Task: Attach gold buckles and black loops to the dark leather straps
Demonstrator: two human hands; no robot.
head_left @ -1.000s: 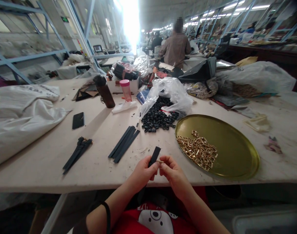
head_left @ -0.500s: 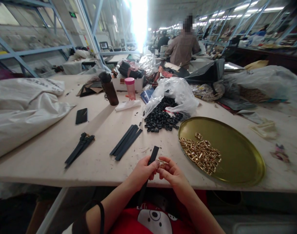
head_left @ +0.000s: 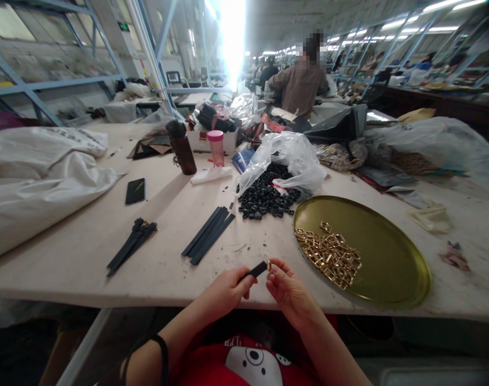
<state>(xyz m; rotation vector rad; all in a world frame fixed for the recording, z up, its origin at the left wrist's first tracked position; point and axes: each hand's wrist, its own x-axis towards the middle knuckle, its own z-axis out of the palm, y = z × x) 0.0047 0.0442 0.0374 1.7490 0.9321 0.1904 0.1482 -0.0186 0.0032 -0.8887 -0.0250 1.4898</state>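
Note:
My left hand (head_left: 233, 287) is closed around a black strap (head_left: 257, 269), whose free end points right. Pinched in the fingers of my right hand (head_left: 285, 287) is a small gold buckle (head_left: 269, 266), right at the strap's end; whether the strap passes into it is too small to tell. To the right, a gold-coloured round tray (head_left: 392, 257) bears a heap of gold buckles (head_left: 332, 257). Several flat black straps (head_left: 208, 233) lie on the table beyond my left hand. Farther left is a bundle of black straps (head_left: 132, 244) with gold pieces at their upper ends.
Small black loops (head_left: 264, 198) spill from a clear plastic bag (head_left: 294, 155). Behind stand a dark bottle (head_left: 182, 150) and a pink-lidded cup (head_left: 216, 150). A phone (head_left: 135, 191) lies at left near a white sack (head_left: 39, 182). Another person (head_left: 300, 86) is in the background.
The strap in my left hand has tipped from nearly upright to pointing right. My right hand has brought the buckle to the strap's end.

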